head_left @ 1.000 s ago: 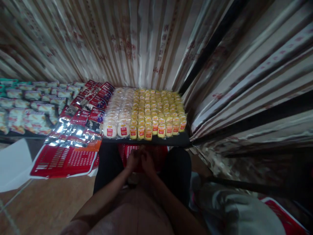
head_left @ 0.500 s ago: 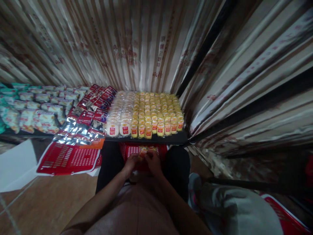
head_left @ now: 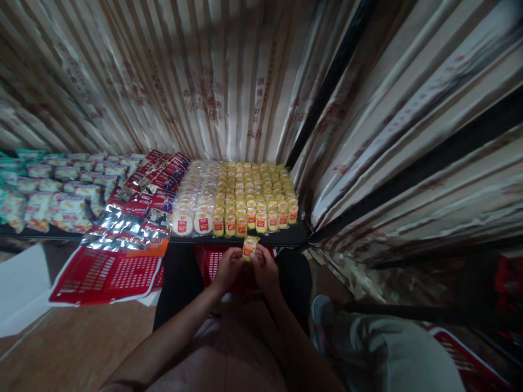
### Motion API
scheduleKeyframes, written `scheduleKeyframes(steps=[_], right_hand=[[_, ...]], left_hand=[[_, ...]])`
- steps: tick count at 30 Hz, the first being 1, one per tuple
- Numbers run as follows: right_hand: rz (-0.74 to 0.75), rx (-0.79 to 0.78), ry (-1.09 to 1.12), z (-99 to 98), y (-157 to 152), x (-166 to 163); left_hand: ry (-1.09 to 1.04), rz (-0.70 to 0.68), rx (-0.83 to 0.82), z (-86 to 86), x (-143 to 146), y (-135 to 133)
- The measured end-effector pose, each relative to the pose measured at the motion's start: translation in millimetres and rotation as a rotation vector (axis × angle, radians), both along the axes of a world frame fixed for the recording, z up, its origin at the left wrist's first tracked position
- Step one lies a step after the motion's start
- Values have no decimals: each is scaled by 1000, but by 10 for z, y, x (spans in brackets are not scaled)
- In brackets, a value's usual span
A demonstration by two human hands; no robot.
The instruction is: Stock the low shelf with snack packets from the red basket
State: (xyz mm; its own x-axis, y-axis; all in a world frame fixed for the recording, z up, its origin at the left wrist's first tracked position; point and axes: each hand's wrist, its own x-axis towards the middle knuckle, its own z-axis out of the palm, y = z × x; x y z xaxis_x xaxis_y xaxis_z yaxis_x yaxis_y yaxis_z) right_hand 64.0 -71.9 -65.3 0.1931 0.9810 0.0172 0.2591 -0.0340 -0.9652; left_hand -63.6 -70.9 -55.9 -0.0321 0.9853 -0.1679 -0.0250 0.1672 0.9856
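Between my two hands is a small yellow snack packet (head_left: 250, 247) with a red and white label, held upright just in front of the table edge. My left hand (head_left: 229, 265) grips its left side with closed fingers. On its right lower side, my right hand (head_left: 265, 268) pinches it. Beneath the hands, a red plastic basket (head_left: 211, 262) sits at my lap, partly hidden by them. Rows of like yellow packets (head_left: 261, 190) stand on the black table (head_left: 286, 238) straight ahead, beside rows of white round packets (head_left: 192, 201).
Red and silver pouches (head_left: 141, 204) lie further left, some overhanging the edge above another red basket (head_left: 118, 272). White and green bags (head_left: 65, 190) fill the far left. A pleated curtain (head_left: 204, 71) closes off the back. At the right is another person's leg (head_left: 388, 348).
Both hands have risen from over the basket toward the table edge, bringing the yellow packet up into clearer view. The camera view has shifted slightly.
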Motion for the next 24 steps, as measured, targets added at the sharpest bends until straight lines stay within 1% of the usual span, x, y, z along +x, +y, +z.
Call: scheduleKeyframes(steps=[2,4,7,10,13,18,24], right_hand=[[-48,58,-100,86,106,70],[-82,115,-214,167,221,123],[-105,163,-332,268,372,151],[-127,172,-420,319,468,130],[-140,153,-436,306,519,96],[-147,149,-416,172,566,66],[-123,221,-407,55,619,76]], left_hand=[[195,27,128,51,41,61],[327,28,257,89,76,107],[434,-20,394,128,125,163],[491,-58,475,149,171,221],[494,-84,489,155,206,277],[495,-128,459,147,239,338],[567,-150,384,68,245,385]])
